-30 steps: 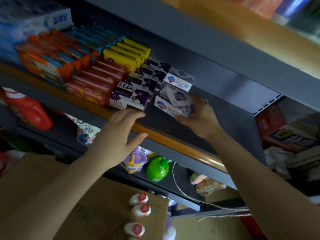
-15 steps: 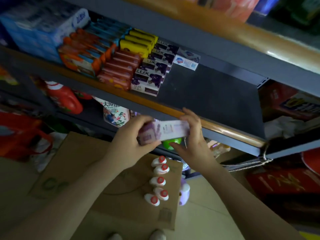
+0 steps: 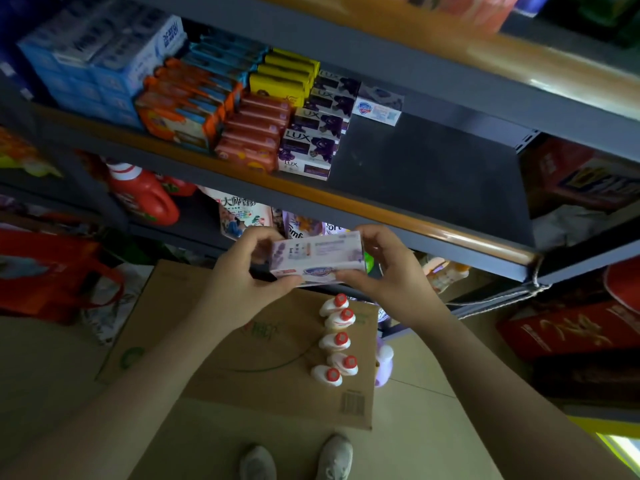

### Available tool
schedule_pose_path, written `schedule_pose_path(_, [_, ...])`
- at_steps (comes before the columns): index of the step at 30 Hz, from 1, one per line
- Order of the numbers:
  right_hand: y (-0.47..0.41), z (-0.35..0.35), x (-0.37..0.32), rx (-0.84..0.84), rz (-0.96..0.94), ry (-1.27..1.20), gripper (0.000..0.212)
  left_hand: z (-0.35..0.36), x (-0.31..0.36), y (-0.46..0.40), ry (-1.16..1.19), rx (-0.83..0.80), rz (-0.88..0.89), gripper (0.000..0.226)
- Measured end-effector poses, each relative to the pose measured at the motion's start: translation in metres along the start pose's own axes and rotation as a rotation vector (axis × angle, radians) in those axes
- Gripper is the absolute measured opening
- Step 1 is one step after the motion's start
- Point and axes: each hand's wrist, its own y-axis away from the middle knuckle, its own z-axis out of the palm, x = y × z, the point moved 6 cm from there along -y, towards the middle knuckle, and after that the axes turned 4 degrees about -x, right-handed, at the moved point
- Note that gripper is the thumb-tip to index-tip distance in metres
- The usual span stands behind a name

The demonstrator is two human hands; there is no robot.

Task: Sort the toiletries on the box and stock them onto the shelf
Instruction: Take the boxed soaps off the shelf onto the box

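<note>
Both hands hold a white and purple soap box below the front lip of the grey shelf. My left hand grips its left end and my right hand grips its right end. On the shelf, rows of soap boxes stand at the left, ending in purple LUX boxes and one white soap box at the back. Under my hands a cardboard box carries several small white bottles with red caps.
Blue tissue packs and orange boxes fill the shelf's left part; its right part is bare. A red detergent jug and refill pouches sit on the lower shelf. Red boxes stand at the right. My shoes show below.
The soap box came down from the shelf. It was in my right hand alone up there and is held by both hands below the shelf lip. The view has tilted down.
</note>
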Motion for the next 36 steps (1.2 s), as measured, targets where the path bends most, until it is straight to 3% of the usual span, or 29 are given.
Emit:
schedule_pose_path(2, [-0.001, 0.002, -0.017, -0.027, -0.054, 0.07, 0.037, 0.004, -0.003, 0.0, 0.075, -0.1, -0.054, 0.042])
schedule_pose_path(6, [-0.002, 0.01, -0.046, 0.055, -0.264, 0.382, 0.058, 0.017, -0.009, 0.001, 0.1, -0.246, -0.139, 0.041])
schedule_pose_path(8, [-0.001, 0.013, -0.051, 0.101, -0.303, 0.428, 0.058, 0.023, -0.013, 0.004, 0.271, -0.252, -0.214, 0.047])
schedule_pose_path(11, [0.001, 0.011, -0.048, 0.038, -0.238, 0.209, 0.049, 0.033, -0.02, 0.01, 0.583, -0.255, -0.313, 0.052])
schedule_pose_path(16, [0.001, 0.005, -0.028, -0.134, 0.103, -0.316, 0.038, 0.055, -0.022, 0.024, 0.908, -0.343, -0.508, 0.029])
schedule_pose_path(19, [-0.003, 0.002, -0.018, -0.048, 0.161, -0.339, 0.021, 0.067, -0.024, 0.028, 1.12, -0.372, -0.645, 0.035])
schedule_pose_path(22, [-0.01, 0.005, -0.002, -0.051, 0.257, -0.312, 0.009, 0.08, -0.027, 0.031, 1.178, -0.475, -0.697, 0.034])
schedule_pose_path(25, [-0.016, 0.013, 0.013, -0.097, 0.365, -0.403, 0.009, 0.084, -0.03, 0.033, 1.112, -0.496, -0.765, 0.041])
schedule_pose_path(28, [-0.024, 0.022, 0.031, -0.147, 0.4, -0.321, 0.019, 0.076, -0.046, 0.033, 0.903, -0.423, -0.749, 0.028])
schedule_pose_path(33, [-0.034, 0.036, 0.084, -0.21, 0.404, 0.01, 0.014, 0.053, -0.096, 0.034, 0.023, -0.255, -0.639, 0.032])
schedule_pose_path(36, [-0.031, 0.043, 0.121, -0.201, 0.477, -0.023, 0.008, 0.066, -0.134, 0.037, -0.279, -0.291, -0.592, 0.031])
